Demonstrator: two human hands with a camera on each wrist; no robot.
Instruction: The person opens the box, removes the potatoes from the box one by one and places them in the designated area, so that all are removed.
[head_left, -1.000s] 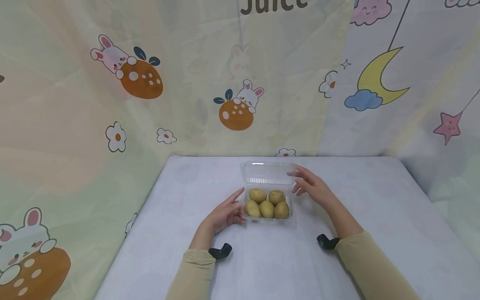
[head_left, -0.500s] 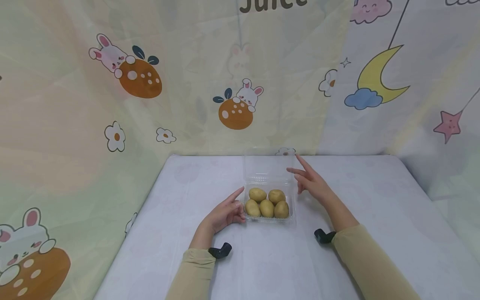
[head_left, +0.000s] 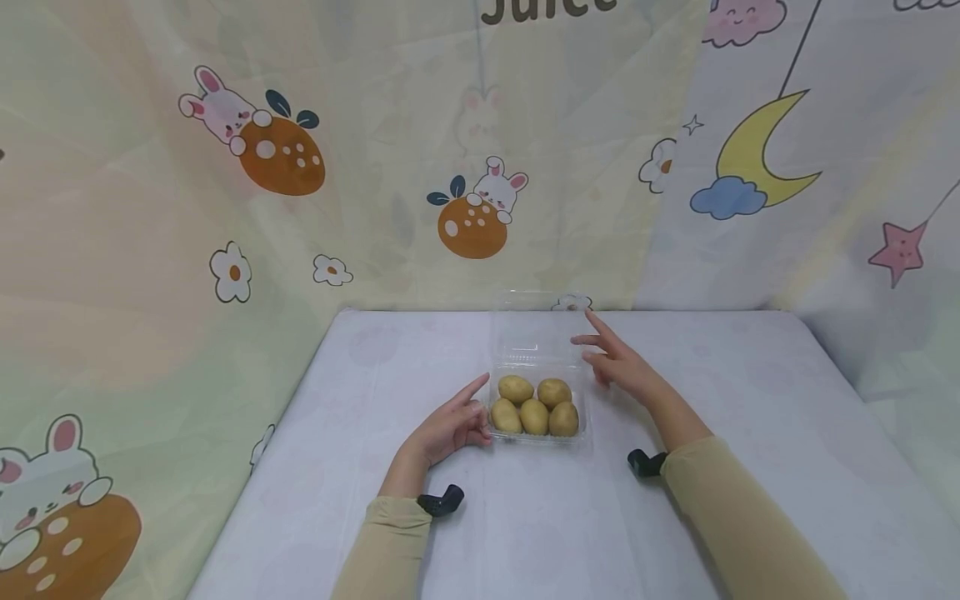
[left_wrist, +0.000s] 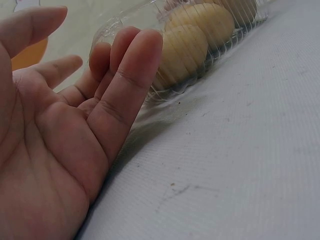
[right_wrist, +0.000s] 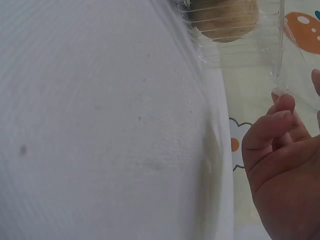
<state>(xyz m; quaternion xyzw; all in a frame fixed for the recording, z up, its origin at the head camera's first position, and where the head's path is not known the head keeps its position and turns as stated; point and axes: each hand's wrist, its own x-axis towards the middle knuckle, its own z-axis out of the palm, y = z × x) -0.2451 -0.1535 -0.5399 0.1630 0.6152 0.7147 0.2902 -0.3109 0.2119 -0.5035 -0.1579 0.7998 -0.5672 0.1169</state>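
A clear plastic clamshell box (head_left: 538, 439) stands on the table with its lid (head_left: 532, 329) raised at the back. Several small yellow-brown potatoes (head_left: 534, 417) lie in the base in two rows. Beside the left wall is my left hand (head_left: 450, 427), its index finger extended along the box and the other fingers loosely bent, close to or touching the wall. My right hand (head_left: 624, 367) is at the lid's right edge with its fingers spread. In the right wrist view its fingertips (right_wrist: 286, 102) meet the clear plastic edge; exact contact is hard to see.
A white cloth covers the table (head_left: 540, 533). Behind it hangs a printed curtain (head_left: 405, 167) close to the table's far edge. A black wrist camera mount (head_left: 441, 502) sits at the left wrist and another black mount (head_left: 647, 463) at the right.
The lid has swung up from lying low behind the box to standing more upright. My right hand has shifted slightly, its index finger now pointing farther up. My left hand has stayed put.
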